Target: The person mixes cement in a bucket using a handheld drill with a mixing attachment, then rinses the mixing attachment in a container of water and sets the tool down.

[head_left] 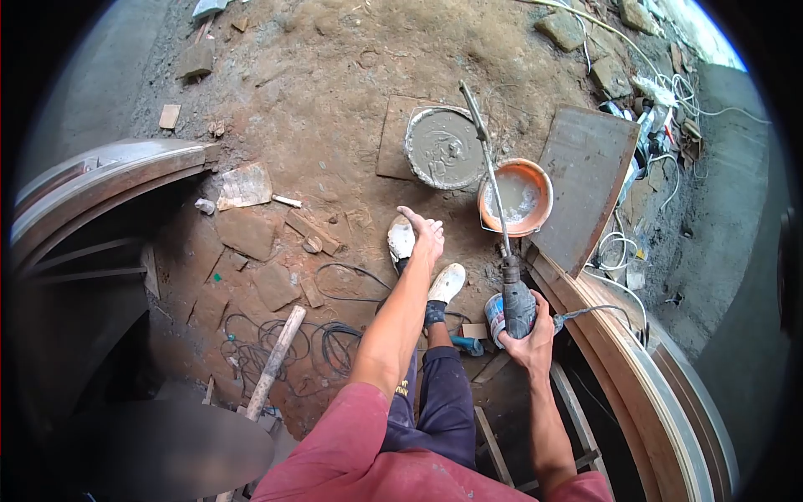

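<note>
My right hand (532, 339) is wrapped around the rear of a grey power drill (519, 308), which has a cord trailing to the right. From its chuck a long mortar-coated mixing rod (496, 188) stretches forward, passing over an orange bucket (544, 197) with whitish, watery contents. The rod's far end lies past the right rim of a bucket of wet grey mortar (439, 142), whose surface is swirled. My left hand (427, 238) is empty, held out above my shoes with the thumb stretched away and the fingers loosely bent.
A flat board (585, 171) leans right of the orange bucket. Curved wooden formwork (619, 360) runs along the right, with another curved piece (117, 180) at left. Black cable (339, 347), a wooden pole (276, 364) and broken slabs (247, 230) lie on the dirt. A tin (494, 318) stands beside the drill.
</note>
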Demonstrator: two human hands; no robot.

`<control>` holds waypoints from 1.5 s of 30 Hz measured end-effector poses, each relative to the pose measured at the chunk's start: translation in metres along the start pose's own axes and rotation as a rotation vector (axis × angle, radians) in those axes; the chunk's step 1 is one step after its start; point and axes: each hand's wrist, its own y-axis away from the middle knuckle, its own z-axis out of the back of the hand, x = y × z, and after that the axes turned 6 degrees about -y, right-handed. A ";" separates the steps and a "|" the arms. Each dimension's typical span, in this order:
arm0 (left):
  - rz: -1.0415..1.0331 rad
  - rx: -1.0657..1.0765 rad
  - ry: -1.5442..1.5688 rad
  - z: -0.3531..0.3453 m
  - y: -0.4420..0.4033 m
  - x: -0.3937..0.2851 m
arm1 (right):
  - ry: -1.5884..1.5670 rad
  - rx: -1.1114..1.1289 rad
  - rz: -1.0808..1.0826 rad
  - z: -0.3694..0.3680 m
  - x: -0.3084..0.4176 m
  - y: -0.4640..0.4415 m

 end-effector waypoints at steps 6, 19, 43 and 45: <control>-0.023 0.332 -0.041 -0.039 0.002 0.020 | 0.143 0.126 -0.113 -0.027 -0.021 -0.021; 0.011 0.163 -0.029 -0.046 0.015 0.006 | -0.026 0.086 -0.023 0.003 -0.001 -0.010; -0.155 0.012 -0.128 0.025 0.017 0.003 | -0.329 0.304 -0.211 0.056 0.007 -0.052; -0.169 -0.026 -0.179 0.059 0.025 0.003 | -0.370 0.308 -0.239 0.070 0.016 -0.049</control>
